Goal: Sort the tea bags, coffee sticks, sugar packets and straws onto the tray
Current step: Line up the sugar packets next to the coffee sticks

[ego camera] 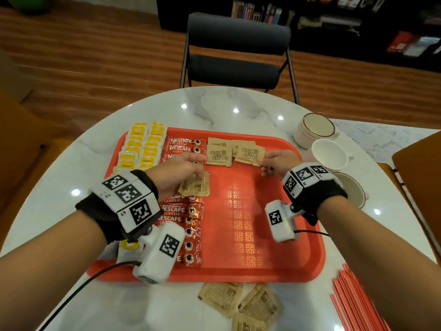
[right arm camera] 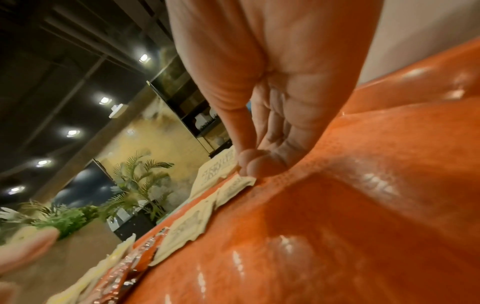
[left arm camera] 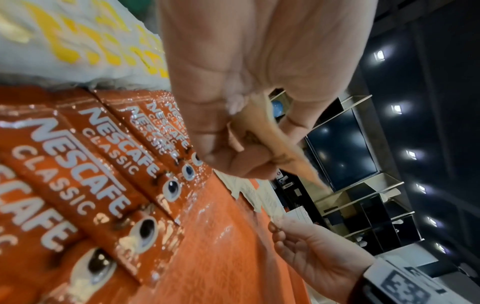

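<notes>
Over tray [ego camera: 274, 263], left hand [ego camera: 176, 172] pinches face-down sugar packet [ego camera: 195, 186].

Head camera looks forward and steeply down from above the near table edge, taking in the whole red tray [ego camera: 281, 263], both forearms and a chair [ego camera: 236, 48] at the far side. Left wrist camera sits very close under the left hand [left arm camera: 246, 86], facing along the palm toward the right and far side, low over the coffee sticks [left arm camera: 85, 164]. Right wrist camera sits equally close under the right hand [right arm camera: 262, 86], facing left across the tray floor; both wrist views share the sugar packets [right arm camera: 187, 228] with the head view.
</notes>
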